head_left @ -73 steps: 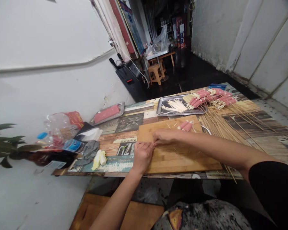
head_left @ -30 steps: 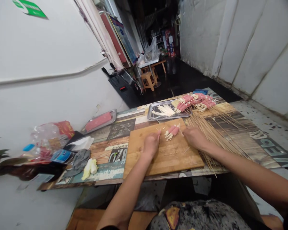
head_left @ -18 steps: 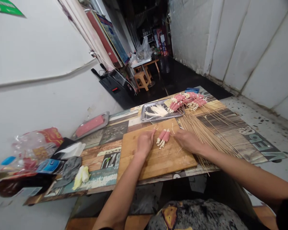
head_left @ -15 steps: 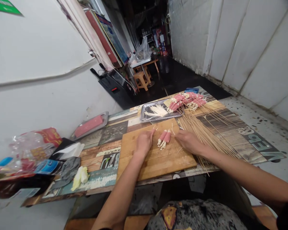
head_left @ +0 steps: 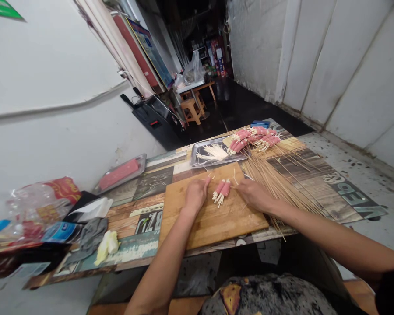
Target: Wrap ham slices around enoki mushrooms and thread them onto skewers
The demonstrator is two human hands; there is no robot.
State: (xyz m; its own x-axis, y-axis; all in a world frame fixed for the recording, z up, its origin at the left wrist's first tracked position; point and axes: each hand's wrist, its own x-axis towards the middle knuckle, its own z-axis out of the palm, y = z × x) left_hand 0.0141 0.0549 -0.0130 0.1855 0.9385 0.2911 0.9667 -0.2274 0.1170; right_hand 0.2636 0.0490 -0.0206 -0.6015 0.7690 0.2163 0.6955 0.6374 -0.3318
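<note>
On the wooden cutting board [head_left: 213, 227] lie two rolls of enoki mushrooms wrapped in pink meat [head_left: 221, 189], side by side. Just left of them, my left hand [head_left: 196, 193] rests low over the board, fingers closed; whatever they pinch is too small to make out. My right hand [head_left: 253, 192] is closed at the board's right edge, its fingertips largely hidden. A shiny curved edge [head_left: 248, 176] shows beside its knuckles. Loose mushroom strands [head_left: 235, 176] lie near both hands. Bamboo skewers [head_left: 282, 188] are spread to the right, partly under my right forearm.
Behind the board, a metal tray [head_left: 195, 161] bears loose enoki [head_left: 213, 151] and piled meat rolls [head_left: 241, 138]. Another tray [head_left: 142, 162] with a meat slab [head_left: 120, 173] stands left. A grey cloth [head_left: 91, 236], cabbage leaves [head_left: 107, 247] and bottles [head_left: 61, 232] crowd the left end.
The view has shifted slightly. Both hands keep nearly the same place and closed pose, and the two rolls stay between them.
</note>
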